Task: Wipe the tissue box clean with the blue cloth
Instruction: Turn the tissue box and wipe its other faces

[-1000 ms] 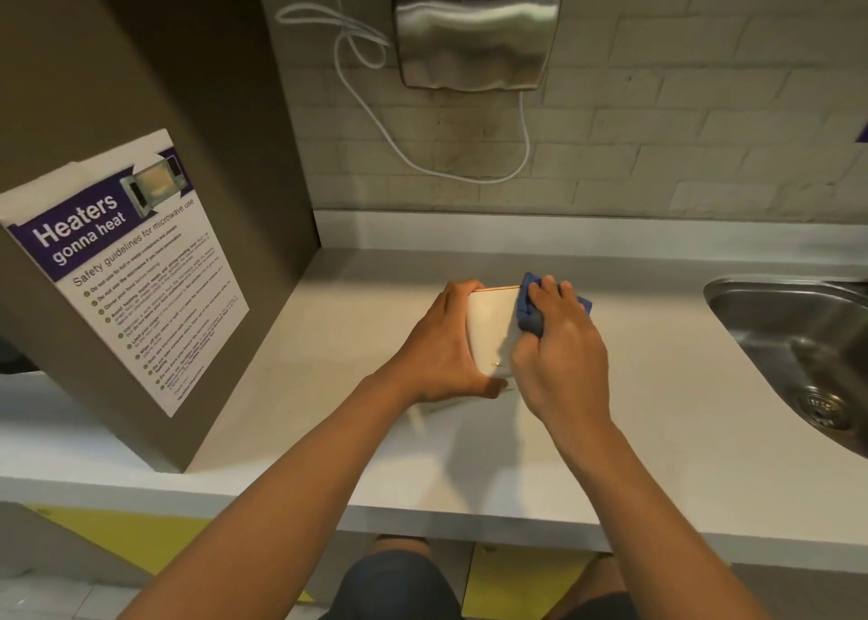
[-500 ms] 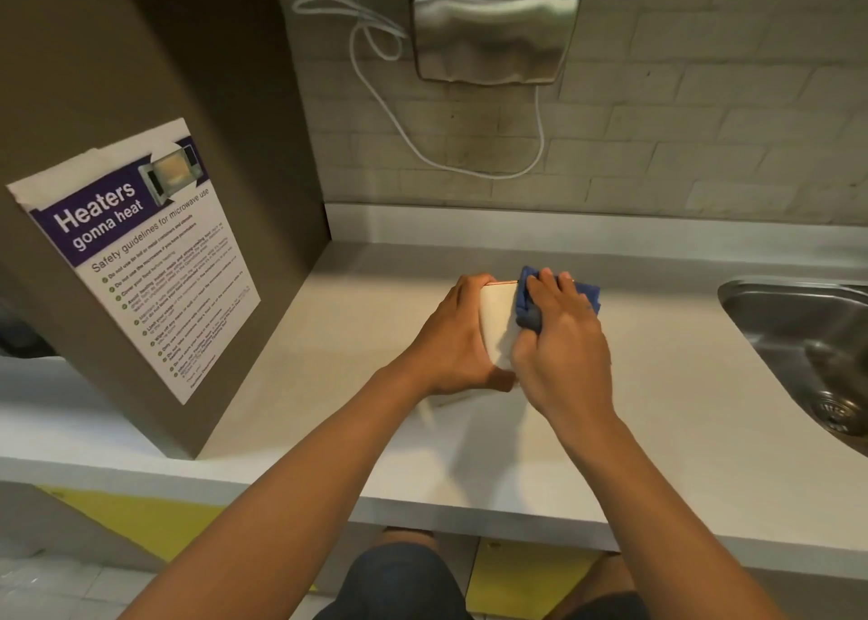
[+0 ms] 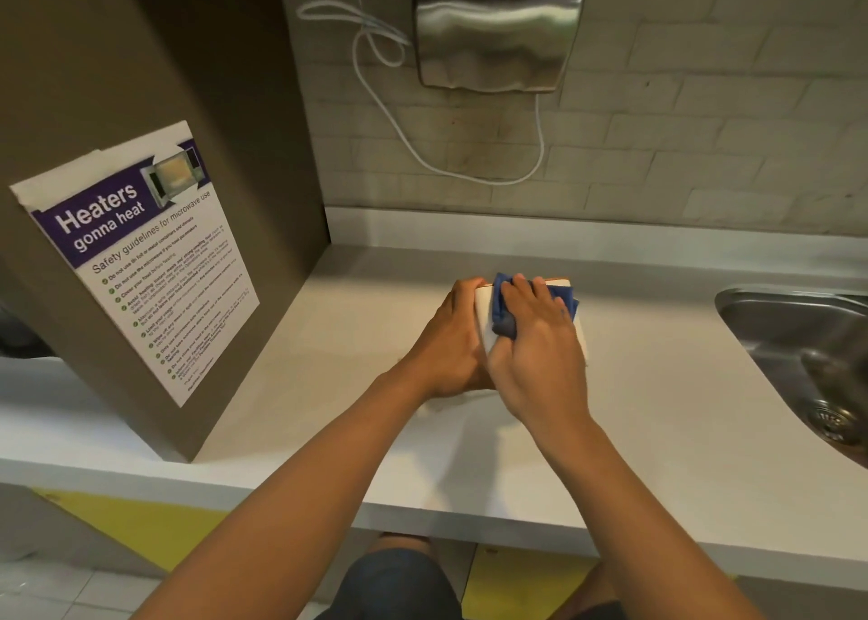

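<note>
A white tissue box (image 3: pixel 484 311) with a thin orange top edge stands on the white counter (image 3: pixel 357 337), mostly hidden by both hands. My left hand (image 3: pixel 451 337) grips the box's left side and holds it steady. My right hand (image 3: pixel 540 351) presses a crumpled blue cloth (image 3: pixel 507 309) against the box's upper face, with cloth showing past the fingers on the left and far right.
A brown cabinet side (image 3: pixel 155 102) with a microwave safety poster (image 3: pixel 145 262) stands on the left. A steel sink (image 3: pixel 808 356) lies to the right. On the tiled back wall hangs a metal hand dryer (image 3: pixel 498 27) with a white cable (image 3: pixel 390 102).
My right hand with the cloth has slid toward the left and nearer across the box's face. The left hand keeps its grip. The head camera has shifted slightly.
</note>
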The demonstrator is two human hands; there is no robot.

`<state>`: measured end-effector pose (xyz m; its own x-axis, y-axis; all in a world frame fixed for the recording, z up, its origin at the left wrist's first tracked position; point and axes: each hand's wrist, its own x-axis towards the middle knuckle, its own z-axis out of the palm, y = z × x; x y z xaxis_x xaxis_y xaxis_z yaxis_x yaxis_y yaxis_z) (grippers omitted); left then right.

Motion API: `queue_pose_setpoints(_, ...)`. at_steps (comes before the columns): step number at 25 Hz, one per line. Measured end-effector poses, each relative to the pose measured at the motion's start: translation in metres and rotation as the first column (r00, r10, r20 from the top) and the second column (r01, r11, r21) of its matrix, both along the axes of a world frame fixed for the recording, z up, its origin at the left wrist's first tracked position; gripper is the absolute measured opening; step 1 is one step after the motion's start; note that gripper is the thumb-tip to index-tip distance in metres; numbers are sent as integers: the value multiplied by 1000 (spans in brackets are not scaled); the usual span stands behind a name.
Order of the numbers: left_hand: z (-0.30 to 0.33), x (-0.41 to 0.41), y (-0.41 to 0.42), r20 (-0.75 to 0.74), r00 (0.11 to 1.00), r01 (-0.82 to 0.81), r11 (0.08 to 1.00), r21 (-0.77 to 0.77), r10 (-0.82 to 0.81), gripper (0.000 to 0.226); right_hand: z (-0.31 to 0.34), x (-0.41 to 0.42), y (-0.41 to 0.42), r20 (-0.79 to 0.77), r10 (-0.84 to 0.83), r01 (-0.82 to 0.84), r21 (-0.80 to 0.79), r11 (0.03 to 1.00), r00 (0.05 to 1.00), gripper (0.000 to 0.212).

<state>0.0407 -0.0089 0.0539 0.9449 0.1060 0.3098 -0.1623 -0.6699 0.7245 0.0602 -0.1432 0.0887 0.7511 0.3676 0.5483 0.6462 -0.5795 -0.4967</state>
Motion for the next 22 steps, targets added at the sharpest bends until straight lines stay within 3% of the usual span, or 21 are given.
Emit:
queue_pose_setpoints(4,1,2,8,15,998,55,998,-27,-55,83,-4,-18,4,-28,86,-88,-79,993,996,63)
queue_pose_setpoints(10,-5,7,4,-24,999,-26,999,-20,26,104,-4,8,-11,-37,17,-16,3,1000,999,54)
queue_pose_setpoints(15,-4,6,5,53,999,14,997,-82,-9,85,5,0,5,13,49,-49,-35,998,999,54)
queue_pose_setpoints(19,-11,3,-1,-32,999,-39,995,-87,36,100,-13,-12,-27,-27,54,-55,-5,998,998,59)
queue_pose_setpoints(22,-9,3,-7,-7,996,-91,990,-103,91,103,-4,6,-18,-59,-25,27,37,999,998,47)
